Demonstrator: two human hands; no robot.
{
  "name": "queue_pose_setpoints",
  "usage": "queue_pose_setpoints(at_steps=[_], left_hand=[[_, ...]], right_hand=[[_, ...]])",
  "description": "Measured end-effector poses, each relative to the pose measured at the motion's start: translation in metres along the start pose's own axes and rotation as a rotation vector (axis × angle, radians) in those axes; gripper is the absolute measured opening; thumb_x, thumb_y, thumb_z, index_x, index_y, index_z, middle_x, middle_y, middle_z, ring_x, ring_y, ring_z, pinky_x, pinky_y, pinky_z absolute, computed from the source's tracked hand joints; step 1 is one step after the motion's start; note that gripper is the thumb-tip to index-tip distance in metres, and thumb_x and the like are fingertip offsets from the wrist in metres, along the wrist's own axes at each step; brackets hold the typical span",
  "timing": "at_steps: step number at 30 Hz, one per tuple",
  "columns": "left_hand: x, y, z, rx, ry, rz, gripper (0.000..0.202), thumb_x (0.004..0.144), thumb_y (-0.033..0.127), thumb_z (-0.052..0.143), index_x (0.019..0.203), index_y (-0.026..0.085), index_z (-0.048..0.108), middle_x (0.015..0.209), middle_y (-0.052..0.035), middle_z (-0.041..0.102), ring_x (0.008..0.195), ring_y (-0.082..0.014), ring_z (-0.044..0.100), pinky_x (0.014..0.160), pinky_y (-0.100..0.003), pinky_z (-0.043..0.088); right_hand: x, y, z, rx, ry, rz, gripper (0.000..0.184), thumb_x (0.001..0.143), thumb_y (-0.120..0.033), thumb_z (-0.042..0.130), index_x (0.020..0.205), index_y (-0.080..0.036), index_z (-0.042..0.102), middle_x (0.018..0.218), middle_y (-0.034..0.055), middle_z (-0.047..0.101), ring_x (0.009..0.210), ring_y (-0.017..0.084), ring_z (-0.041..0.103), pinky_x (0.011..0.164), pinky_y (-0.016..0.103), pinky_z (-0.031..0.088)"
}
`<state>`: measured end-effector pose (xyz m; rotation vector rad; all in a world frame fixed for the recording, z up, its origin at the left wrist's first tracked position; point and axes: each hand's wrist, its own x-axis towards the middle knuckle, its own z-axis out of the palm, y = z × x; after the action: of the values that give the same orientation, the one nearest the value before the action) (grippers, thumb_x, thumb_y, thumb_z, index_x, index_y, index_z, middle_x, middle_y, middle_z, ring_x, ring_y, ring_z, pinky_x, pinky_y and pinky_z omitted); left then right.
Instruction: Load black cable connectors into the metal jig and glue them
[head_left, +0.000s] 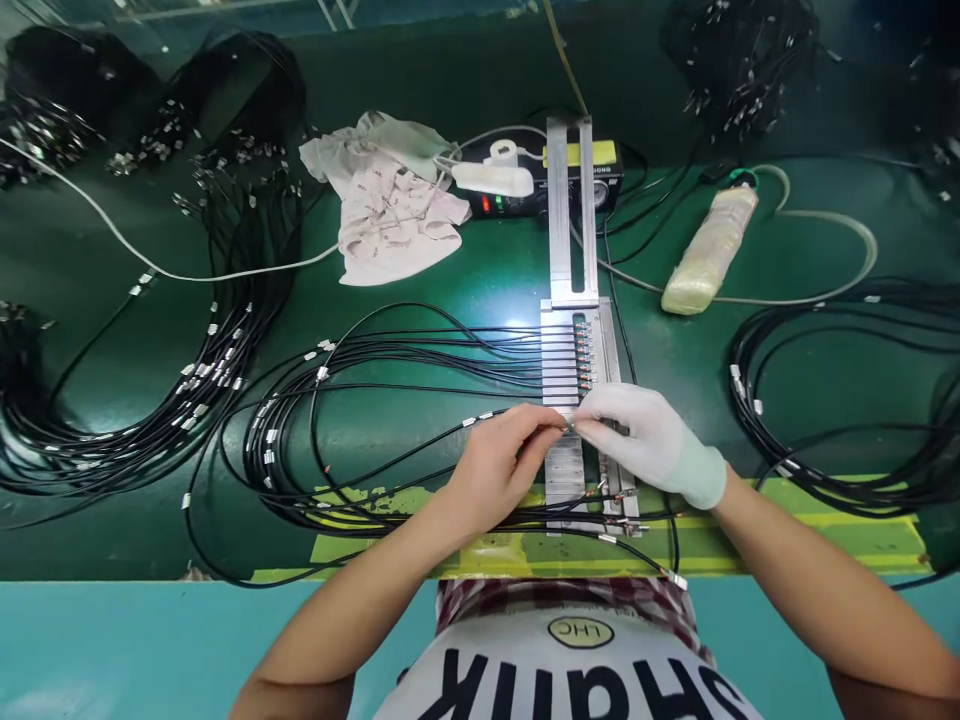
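Observation:
My bare left hand [499, 462] pinches a thin black cable [420, 452] near its metal-tipped end, right over a slotted metal fixture [564, 470] in front of me. My right hand [646, 437], in a white glove, is closed on the same cable end from the other side, fingertips meeting the left hand's at the fixture. Several black cables [450, 352] lie side by side in the fixture's upper slots, their ends lined up in a row [583, 352]. More loose cables loop on the green mat to the left of the fixture.
Bundles of black cables [142, 400] lie at the left, far right [847, 400] and back. A crumpled white cloth [390, 210], a black control box [592, 175], a white tool [491, 178] and a wrapped tan object [709, 250] sit behind the fixture. Yellow tape [825, 540] marks the near edge.

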<state>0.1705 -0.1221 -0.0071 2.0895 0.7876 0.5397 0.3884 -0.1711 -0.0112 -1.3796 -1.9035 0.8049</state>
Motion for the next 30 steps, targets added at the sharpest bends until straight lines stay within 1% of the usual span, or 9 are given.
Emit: queue_pose_setpoints(at_steps=[4,8,11,14,19,21,24,27,30], left_hand=[[0.001,-0.008,0.004,-0.088,0.011,-0.059,0.014,0.097,0.025,0.057,0.105,0.02,0.068,0.095,-0.0004,0.072,0.083,-0.0111,0.065,0.078,-0.022,0.049],[0.002,-0.012,0.003,-0.197,-0.035,-0.166,0.016,0.094,0.028,0.061,0.099,0.017,0.071,0.089,-0.0021,0.073,0.077,-0.0119,0.064,0.07,-0.022,0.049],[0.002,-0.014,0.003,-0.305,-0.081,-0.231,0.018,0.092,0.029,0.063,0.1,0.015,0.071,0.084,-0.0023,0.07,0.073,-0.0108,0.06,0.066,-0.021,0.047],[0.001,-0.014,0.004,-0.35,-0.115,-0.253,0.015,0.092,0.027,0.061,0.097,0.015,0.069,0.078,0.0003,0.064,0.069,-0.0087,0.055,0.063,-0.019,0.044],[0.0,-0.012,0.007,-0.215,-0.156,-0.224,0.01,0.093,0.021,0.054,0.09,0.016,0.062,0.076,0.0027,0.056,0.068,-0.0081,0.049,0.064,-0.02,0.04],[-0.001,-0.011,0.007,-0.165,-0.148,-0.197,0.009,0.093,0.02,0.053,0.089,0.016,0.06,0.077,0.0023,0.056,0.069,-0.0087,0.049,0.065,-0.021,0.04],[-0.003,-0.008,0.007,-0.118,-0.105,-0.136,0.009,0.095,0.021,0.053,0.097,0.017,0.061,0.084,0.0003,0.06,0.075,-0.0101,0.052,0.071,-0.022,0.043],[-0.007,-0.007,0.007,-0.056,-0.044,-0.078,0.02,0.094,0.02,0.058,0.114,0.018,0.058,0.097,-0.0022,0.063,0.083,-0.0108,0.056,0.075,-0.022,0.046],[-0.011,-0.009,0.006,0.047,0.028,-0.007,0.016,0.094,0.018,0.059,0.11,0.018,0.058,0.097,-0.0022,0.064,0.085,-0.0107,0.059,0.078,-0.021,0.048]], right_hand=[[0.0,0.003,0.003,0.046,-0.022,0.053,0.019,0.098,-0.029,0.053,0.09,-0.018,0.067,0.084,0.0035,0.065,0.079,0.016,0.057,0.075,0.03,0.043],[0.002,0.003,0.005,0.043,-0.044,0.053,0.022,0.098,-0.031,0.052,0.087,-0.018,0.067,0.081,0.0036,0.065,0.077,0.016,0.056,0.073,0.03,0.041],[0.002,0.003,0.007,0.03,-0.04,0.052,0.023,0.098,-0.032,0.053,0.084,-0.018,0.066,0.078,0.0029,0.063,0.075,0.016,0.055,0.072,0.03,0.041],[0.001,0.003,0.01,0.026,-0.03,0.054,0.023,0.098,-0.032,0.053,0.082,-0.018,0.064,0.076,0.0021,0.061,0.073,0.015,0.053,0.071,0.03,0.039],[0.0,0.002,0.015,-0.004,-0.012,0.038,0.021,0.096,-0.03,0.054,0.08,-0.018,0.062,0.074,0.0008,0.059,0.072,0.015,0.051,0.072,0.03,0.037],[0.0,0.002,0.016,-0.004,-0.012,0.048,0.02,0.095,-0.028,0.054,0.079,-0.018,0.061,0.074,0.0006,0.059,0.072,0.015,0.051,0.072,0.03,0.036],[0.001,0.0,0.014,0.032,-0.011,0.074,0.021,0.095,-0.027,0.053,0.077,-0.019,0.06,0.072,-0.0001,0.057,0.071,0.014,0.05,0.07,0.029,0.036],[0.001,-0.002,0.012,0.063,0.0,0.091,0.022,0.096,-0.026,0.053,0.076,-0.018,0.059,0.072,-0.0006,0.056,0.071,0.014,0.05,0.069,0.028,0.036],[0.001,-0.003,0.012,0.072,0.007,0.112,0.021,0.096,-0.024,0.053,0.076,-0.018,0.058,0.074,-0.0008,0.057,0.073,0.013,0.052,0.07,0.028,0.037]])
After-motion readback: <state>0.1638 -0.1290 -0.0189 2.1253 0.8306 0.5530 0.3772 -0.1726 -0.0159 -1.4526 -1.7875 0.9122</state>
